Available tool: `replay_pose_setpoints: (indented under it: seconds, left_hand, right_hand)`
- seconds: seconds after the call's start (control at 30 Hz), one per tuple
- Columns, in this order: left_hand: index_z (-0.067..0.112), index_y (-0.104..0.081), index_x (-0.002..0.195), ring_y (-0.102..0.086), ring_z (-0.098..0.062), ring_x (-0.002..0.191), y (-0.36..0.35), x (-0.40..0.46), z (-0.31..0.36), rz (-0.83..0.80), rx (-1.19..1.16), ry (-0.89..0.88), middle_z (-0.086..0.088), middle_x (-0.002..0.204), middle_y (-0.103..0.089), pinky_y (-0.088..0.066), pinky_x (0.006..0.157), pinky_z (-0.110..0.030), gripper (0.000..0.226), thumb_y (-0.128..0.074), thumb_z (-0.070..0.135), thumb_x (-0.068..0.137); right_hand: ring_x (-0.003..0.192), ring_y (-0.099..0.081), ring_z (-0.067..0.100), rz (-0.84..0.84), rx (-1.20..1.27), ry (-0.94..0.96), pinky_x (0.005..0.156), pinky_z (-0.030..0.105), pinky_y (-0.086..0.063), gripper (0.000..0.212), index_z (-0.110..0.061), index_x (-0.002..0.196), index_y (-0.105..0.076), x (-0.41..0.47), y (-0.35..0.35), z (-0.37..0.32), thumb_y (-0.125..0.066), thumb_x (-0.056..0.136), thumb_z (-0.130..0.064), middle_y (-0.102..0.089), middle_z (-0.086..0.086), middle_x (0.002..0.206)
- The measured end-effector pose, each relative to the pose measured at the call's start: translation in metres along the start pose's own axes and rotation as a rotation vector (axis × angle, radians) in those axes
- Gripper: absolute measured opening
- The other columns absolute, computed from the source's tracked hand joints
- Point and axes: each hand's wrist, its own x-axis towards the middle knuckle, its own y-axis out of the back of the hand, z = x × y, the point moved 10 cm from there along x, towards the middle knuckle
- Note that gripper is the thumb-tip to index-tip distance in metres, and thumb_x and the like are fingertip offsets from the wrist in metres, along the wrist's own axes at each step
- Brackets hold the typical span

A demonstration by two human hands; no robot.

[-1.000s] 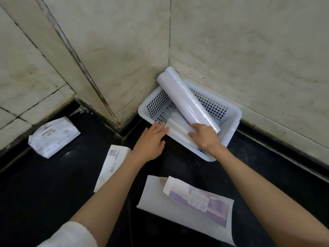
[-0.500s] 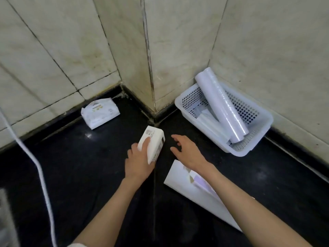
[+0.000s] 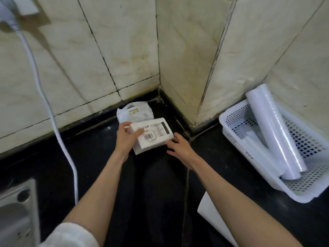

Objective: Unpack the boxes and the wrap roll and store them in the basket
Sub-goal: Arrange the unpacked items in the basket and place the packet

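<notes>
A white box (image 3: 151, 135) with a barcode label is held above the black counter, label side up. My left hand (image 3: 125, 138) grips its left end, thumb on top. My right hand (image 3: 179, 148) is at the box's right lower corner with fingers spread; whether it touches the box I cannot tell. The white perforated basket (image 3: 229, 122) stands at the right against the wall. A wrap roll (image 3: 277, 132) leans across it, one end sticking up over the far rim. A flat white box (image 3: 256, 145) lies inside under the roll.
A white plastic pouch (image 3: 136, 112) lies in the wall corner just behind the held box. White packaging paper (image 3: 211, 213) lies on the counter at lower right. A white cable (image 3: 53, 118) hangs down the left wall. A metal appliance (image 3: 16, 214) sits at lower left.
My right hand left the roll in the basket. My left hand picked the white box off the counter and turned it label up; my right hand came to its right corner. View swung left.
</notes>
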Motion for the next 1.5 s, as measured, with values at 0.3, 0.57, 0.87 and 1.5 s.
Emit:
replay_pose_setpoints:
  seconds: [0.3, 0.57, 0.87, 1.5]
  left_hand:
    - [0.010, -0.048, 0.106, -0.061, -0.026, 0.105, 0.054, 0.071, 0.042, 0.297, -0.208, -0.154, -0.014, 0.120, -0.056, -0.056, 0.074, -0.025, 0.029, -0.064, 0.023, 0.085]
    - [0.011, -0.041, 0.131, -0.051, -0.019, 0.110, 0.032, 0.074, 0.015, 0.063, 0.086, -0.017, -0.011, 0.132, -0.053, -0.042, 0.092, -0.032, 0.042, -0.051, 0.024, 0.092]
    - [0.011, -0.025, 0.142, -0.036, -0.026, 0.133, 0.045, 0.006, 0.027, 0.281, 0.103, -0.070, -0.013, 0.148, -0.033, -0.032, 0.112, -0.043, 0.058, -0.051, 0.020, 0.092]
    - [0.016, -0.050, 0.126, -0.050, -0.015, 0.118, -0.249, -0.172, 0.104, -0.620, 0.653, -0.735, -0.003, 0.128, -0.053, -0.036, 0.098, -0.022, 0.034, -0.050, 0.019, 0.092]
  right_hand:
    - [0.102, -0.054, 0.006, -0.009, 0.085, 0.196, 0.092, 0.028, -0.045, 0.040, -0.016, 0.135, -0.041, 0.064, -0.048, -0.076, -0.045, 0.095, -0.017, -0.051, -0.009, 0.114]
    - [0.098, -0.054, 0.001, -0.136, 0.141, 0.112, 0.098, 0.028, -0.038, 0.031, -0.033, 0.114, -0.051, 0.078, -0.060, -0.064, -0.044, 0.095, -0.010, -0.058, -0.018, 0.103]
    - [0.136, -0.035, 0.023, -0.010, -0.090, 0.110, 0.110, 0.042, -0.036, 0.048, -0.016, 0.142, -0.030, 0.027, -0.031, -0.069, -0.043, 0.097, -0.015, -0.031, 0.007, 0.151]
    - [0.092, -0.052, 0.011, 0.582, -0.531, 0.308, 0.079, 0.017, -0.037, 0.032, -0.015, 0.125, -0.052, -0.178, 0.246, -0.074, -0.047, 0.095, -0.022, -0.060, 0.003, 0.110]
